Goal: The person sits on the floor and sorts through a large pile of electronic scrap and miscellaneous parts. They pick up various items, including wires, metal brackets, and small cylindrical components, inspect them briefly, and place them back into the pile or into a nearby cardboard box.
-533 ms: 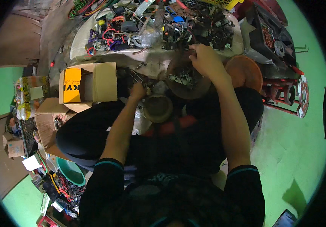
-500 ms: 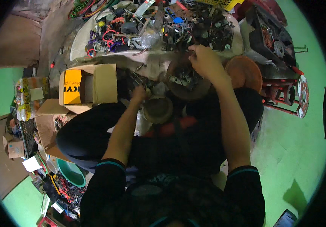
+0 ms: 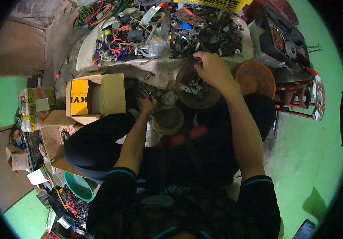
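The person sat with bent legs, and both bare hands reached forward among metal pieces. The left hand [image 3: 145, 104] was low, near or touching some small metal parts [image 3: 144, 89], just beside a small round pot [image 3: 169, 120]; its fingers were curled, but whether they grasped a piece could not be told. The right hand [image 3: 210, 67] was above the far right side of a wide dark pan [image 3: 197, 104], with thumb and forefinger close together; a dark background hid whether something was pinched there. More metal pieces [image 3: 193, 88] lay inside this pan.

For such small pieces, a light hold by the fingertips seemed the better way, with the wrist kept high, so that the pan's rim would not be knocked. It also seemed wise to keep the left hand steady beside the pot.

Beyond the pan, a pale raised surface [image 3: 86, 59] carried a crowded heap of wires and dark parts [image 3: 215, 36]. An orange-brown bowl [image 3: 255, 81] stood right of the pan, and an open cardboard box [image 3: 113, 93] stood at the left. On the right side rose a green wall [image 3: 303, 159], near a red metal stand [image 3: 299, 95].
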The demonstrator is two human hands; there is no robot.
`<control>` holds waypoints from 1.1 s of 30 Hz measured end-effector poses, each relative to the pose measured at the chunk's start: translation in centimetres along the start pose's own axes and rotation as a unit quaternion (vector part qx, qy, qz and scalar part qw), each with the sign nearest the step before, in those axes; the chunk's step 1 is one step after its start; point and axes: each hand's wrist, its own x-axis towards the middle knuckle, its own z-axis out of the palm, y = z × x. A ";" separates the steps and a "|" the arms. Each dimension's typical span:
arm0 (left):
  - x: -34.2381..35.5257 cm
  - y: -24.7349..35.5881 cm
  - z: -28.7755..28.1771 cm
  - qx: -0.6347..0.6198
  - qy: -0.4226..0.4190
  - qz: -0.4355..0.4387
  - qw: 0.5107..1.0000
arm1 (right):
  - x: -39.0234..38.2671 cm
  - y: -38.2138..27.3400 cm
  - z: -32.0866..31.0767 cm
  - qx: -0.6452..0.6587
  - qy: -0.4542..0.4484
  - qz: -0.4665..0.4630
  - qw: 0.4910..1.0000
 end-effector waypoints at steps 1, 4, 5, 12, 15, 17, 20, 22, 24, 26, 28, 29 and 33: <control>0.2 0.1 0.2 -0.033 -0.014 -0.002 0.999 | -0.1 0.1 0.0 -0.001 0.011 -0.015 1.000; 0.1 -0.6 1.1 -0.138 -0.030 -0.027 0.990 | -0.2 0.2 0.3 0.004 0.027 -0.047 0.999; 0.1 -1.1 1.3 -0.179 -0.017 -0.045 0.983 | -0.2 -0.1 0.3 0.009 0.023 -0.047 0.999; 0.5 -5.0 1.2 -0.271 0.224 -0.063 0.934 | 0.3 -1.0 1.3 0.022 0.021 -0.082 0.996; 1.5 1.1 -4.9 -0.422 0.076 -0.038 0.903 | -0.4 0.6 0.9 0.016 0.007 -0.053 0.998; 1.8 3.6 -8.0 -0.644 0.016 0.061 0.763 | 0.0 0.2 1.3 0.035 0.006 -0.088 0.995; -3.1 14.4 -17.2 -0.711 -0.152 0.065 0.683 | -0.3 1.6 2.1 0.062 0.041 -0.139 0.987; -5.3 18.0 -19.9 -0.748 -0.197 0.111 0.624 | -0.2 1.2 1.9 0.081 0.017 -0.163 0.983; -6.6 19.1 -21.2 -0.732 -0.211 0.136 0.633 | -0.2 0.6 0.7 0.096 -0.049 -0.153 0.982; -6.4 19.6 -20.7 -0.717 -0.218 0.156 0.643 | 0.2 1.5 -0.6 0.106 -0.112 -0.131 0.979; -5.8 18.9 -20.0 -0.704 -0.207 0.167 0.659 | -0.3 1.7 -2.2 0.090 -0.137 -0.106 0.981; -5.7 18.8 -19.4 -0.709 -0.196 0.168 0.656 | -0.5 2.0 -2.7 0.062 -0.121 -0.085 0.987; -6.4 19.6 -19.6 -0.661 -0.183 0.155 0.711 | -1.2 3.1 -3.6 -0.038 -0.097 0.013 0.995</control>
